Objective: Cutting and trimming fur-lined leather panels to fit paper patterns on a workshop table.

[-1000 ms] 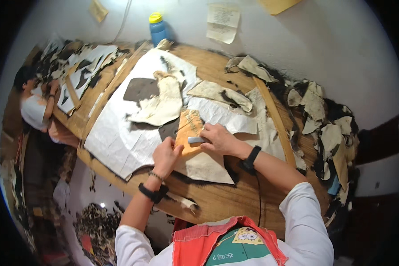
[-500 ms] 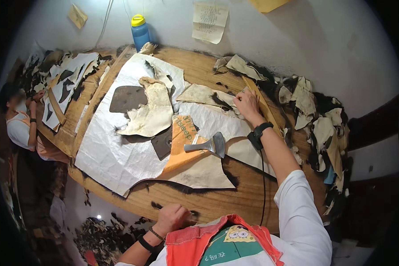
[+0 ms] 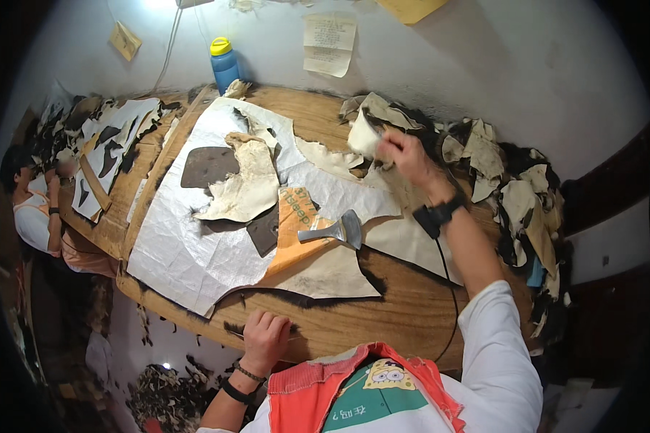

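- Wood table point(image 3: 404, 310) mid-frame, pale wall point(image 3: 448, 58) behind.
- Right hand point(image 3: 406, 155), upper right of centre: fingers curled in, looks pinched on hide flap point(image 3: 365, 136), which is tipped up, pale side showing.
- Left hand point(image 3: 265, 338), lower centre near the front edge: half curled; can't tell if anything's in it.
- Handling, my read: firm pinch at the flap's edge, lift clear of neighbouring pieces so fur doesn't snag; don't yank, thin hide may stretch.
- Scraper point(image 3: 332, 232), centre: untouched on orange sheet point(image 3: 290, 262), blade to the right; worth keeping hide off that edge.
- White sheet point(image 3: 177, 242), left of centre, pale hide point(image 3: 251, 189) on top.
- Scraps point(image 3: 484, 155) heaped along right side.
- Bottle point(image 3: 225, 68), upper left; co-worker point(image 3: 36, 224), far left.
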`<control>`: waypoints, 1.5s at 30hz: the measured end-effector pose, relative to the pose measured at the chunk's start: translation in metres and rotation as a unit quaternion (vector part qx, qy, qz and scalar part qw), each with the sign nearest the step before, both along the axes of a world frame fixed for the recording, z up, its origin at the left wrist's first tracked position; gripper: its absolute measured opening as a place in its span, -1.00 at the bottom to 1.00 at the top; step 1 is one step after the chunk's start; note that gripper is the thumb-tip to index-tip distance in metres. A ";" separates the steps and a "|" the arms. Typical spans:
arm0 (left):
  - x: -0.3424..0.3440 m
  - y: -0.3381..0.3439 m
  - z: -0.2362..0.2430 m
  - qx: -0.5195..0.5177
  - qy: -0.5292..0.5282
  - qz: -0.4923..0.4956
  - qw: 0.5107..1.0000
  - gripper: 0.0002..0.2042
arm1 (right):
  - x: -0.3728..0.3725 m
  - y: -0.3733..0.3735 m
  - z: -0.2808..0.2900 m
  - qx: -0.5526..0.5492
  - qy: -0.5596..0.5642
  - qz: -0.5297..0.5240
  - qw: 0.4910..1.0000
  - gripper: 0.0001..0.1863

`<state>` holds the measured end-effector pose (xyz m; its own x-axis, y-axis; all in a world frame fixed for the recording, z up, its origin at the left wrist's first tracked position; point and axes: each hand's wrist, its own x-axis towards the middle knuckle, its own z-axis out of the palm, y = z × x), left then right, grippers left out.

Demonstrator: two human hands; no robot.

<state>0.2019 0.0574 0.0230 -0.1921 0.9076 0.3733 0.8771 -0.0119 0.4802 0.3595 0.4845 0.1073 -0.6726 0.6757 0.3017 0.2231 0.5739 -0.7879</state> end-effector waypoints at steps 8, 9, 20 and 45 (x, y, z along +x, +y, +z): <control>0.011 0.024 0.017 0.019 -0.020 -0.066 0.997 -0.85 | 0.105 -0.124 -0.051 0.348 -0.130 0.207 0.905 -0.78; 0.013 0.032 0.024 0.019 -0.018 -0.078 0.997 -0.84 | 0.118 -0.131 -0.059 0.314 -0.153 0.169 0.922 -0.76; 0.056 0.151 0.030 -0.034 0.073 -0.132 0.988 -0.48 | 0.141 -0.179 -0.027 0.360 -0.085 0.007 0.929 -0.67; 0.014 0.052 -0.016 -0.218 -0.240 -0.059 0.944 -0.83 | 0.276 -0.138 -0.083 -0.205 -0.181 -0.248 0.929 -0.66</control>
